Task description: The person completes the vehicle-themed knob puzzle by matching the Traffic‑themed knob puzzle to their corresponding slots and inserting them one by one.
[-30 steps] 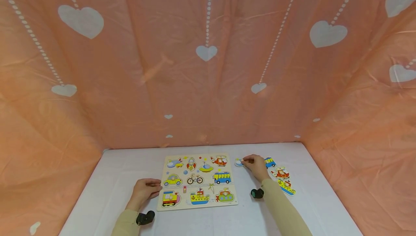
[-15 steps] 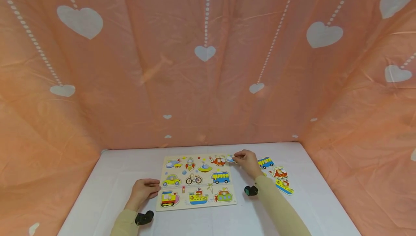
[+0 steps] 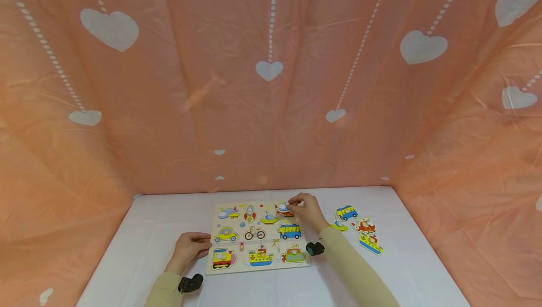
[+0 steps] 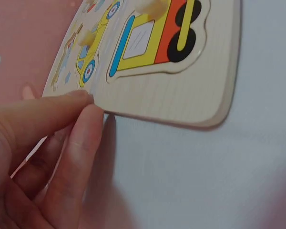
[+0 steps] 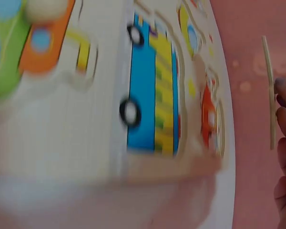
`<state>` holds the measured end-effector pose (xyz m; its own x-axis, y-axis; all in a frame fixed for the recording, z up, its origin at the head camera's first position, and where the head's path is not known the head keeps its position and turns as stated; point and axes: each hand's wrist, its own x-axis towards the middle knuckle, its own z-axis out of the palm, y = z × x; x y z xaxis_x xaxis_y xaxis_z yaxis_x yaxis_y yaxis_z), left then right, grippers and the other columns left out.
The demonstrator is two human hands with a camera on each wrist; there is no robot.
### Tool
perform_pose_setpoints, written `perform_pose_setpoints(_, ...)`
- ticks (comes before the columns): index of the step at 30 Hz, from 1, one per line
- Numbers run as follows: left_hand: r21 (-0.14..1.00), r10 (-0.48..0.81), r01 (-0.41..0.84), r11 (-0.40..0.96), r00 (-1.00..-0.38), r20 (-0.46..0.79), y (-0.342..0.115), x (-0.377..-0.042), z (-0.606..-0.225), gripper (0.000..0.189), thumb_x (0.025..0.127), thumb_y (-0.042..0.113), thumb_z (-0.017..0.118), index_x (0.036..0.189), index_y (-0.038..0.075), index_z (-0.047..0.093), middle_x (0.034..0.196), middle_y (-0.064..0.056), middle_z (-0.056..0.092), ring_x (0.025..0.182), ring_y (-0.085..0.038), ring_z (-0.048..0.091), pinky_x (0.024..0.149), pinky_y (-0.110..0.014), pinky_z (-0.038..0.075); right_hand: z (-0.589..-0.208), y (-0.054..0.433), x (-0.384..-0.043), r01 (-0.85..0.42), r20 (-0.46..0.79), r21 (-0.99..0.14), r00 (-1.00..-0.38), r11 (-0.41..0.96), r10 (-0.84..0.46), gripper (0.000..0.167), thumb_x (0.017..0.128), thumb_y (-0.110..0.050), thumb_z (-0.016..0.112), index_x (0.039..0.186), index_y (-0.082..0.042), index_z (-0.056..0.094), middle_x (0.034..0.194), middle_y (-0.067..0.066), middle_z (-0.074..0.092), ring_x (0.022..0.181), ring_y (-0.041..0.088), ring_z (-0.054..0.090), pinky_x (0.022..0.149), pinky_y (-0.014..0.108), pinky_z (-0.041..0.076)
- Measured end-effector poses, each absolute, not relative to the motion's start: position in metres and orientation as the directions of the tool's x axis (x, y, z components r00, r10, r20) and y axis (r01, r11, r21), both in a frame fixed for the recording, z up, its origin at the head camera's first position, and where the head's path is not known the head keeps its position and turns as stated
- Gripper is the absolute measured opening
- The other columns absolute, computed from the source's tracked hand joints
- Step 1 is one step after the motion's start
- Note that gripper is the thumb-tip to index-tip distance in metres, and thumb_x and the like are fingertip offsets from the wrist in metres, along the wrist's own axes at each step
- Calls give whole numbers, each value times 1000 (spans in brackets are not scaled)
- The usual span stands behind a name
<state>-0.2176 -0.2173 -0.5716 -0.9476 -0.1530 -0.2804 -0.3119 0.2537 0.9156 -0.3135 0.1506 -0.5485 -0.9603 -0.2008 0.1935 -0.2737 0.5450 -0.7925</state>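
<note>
A wooden puzzle board point(image 3: 243, 257) printed with vehicles lies on the white table. My left hand point(image 3: 188, 249) pinches its left edge; in the left wrist view the thumb and a finger point(image 4: 83, 138) meet at the rim beside the train piece point(image 4: 148, 40). My right hand point(image 3: 307, 210) holds a thin blue-and-white puzzle piece point(image 3: 282, 207) above the board's top right corner, over the red helicopter picture. The right wrist view shows this piece point(image 5: 270, 95) edge-on, raised clear of the board, at the fingertips. Its picture is partly hidden in the head view.
Right of the board lie loose pieces: a bus point(image 3: 346, 212), a flying saucer point(image 3: 339, 224), a helicopter point(image 3: 364, 225) and a ship point(image 3: 370, 243). Knobbed train, car point(image 3: 226, 234) and submarine point(image 3: 293, 254) pieces sit in the board. Pink heart-patterned cloth point(image 3: 271, 133) surrounds the table.
My right hand has carried the blue-and-white piece leftward, from beside the board to above its top right corner. The flying saucer piece has come into view. My left hand stays at the board's edge.
</note>
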Motion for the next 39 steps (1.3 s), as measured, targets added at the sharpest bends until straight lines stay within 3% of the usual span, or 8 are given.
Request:
perform_pose_setpoints(7,920,-155,-268,285,-960,-232,-210,-217,-571,27,79,-11,69,105,-14,64,84,-11,64,70,-17,63,63,-31,58,-544,126,-309,-372,250,-816,-917,442,-311,9,86,-17,72,92,-10,72,88,-2,62,79,16,58,65,29,53)
perform_pose_setpoints(13,922,-156,-267,280,-961,-230,-210,-216,-572,27,78,-11,69,105,-15,64,83,-11,65,70,-17,63,62,-30,58,-542,99,-310,-435,299,-765,-893,475,-337,7,87,-18,71,89,-11,74,83,-6,62,81,12,55,68,28,49)
perform_pose_setpoints(18,929,-149,-265,258,-961,-232,-212,-215,-572,28,79,-10,69,106,-15,63,85,-11,65,71,-17,64,63,-31,58,-545,82,-314,-433,293,-781,-891,451,-348,8,87,-18,72,90,-11,74,85,-5,62,78,12,56,62,26,51)
perform_pose_setpoints(26,929,-136,-288,234,-955,-262,-210,-218,-577,29,79,-9,70,106,-13,64,85,-11,65,70,-17,64,63,-31,58,-560,68,-322,-379,234,-811,-908,445,-348,7,86,-24,73,89,-17,73,85,-9,60,78,10,55,66,27,51)
perform_pose_setpoints(39,921,-152,-306,240,-949,-276,-209,-220,-577,28,79,-9,70,107,-13,64,86,-11,65,71,-17,64,63,-32,58,-558,39,-321,-331,203,-834,-928,441,-313,8,85,-16,74,90,-10,73,85,-4,64,73,8,59,62,24,53)
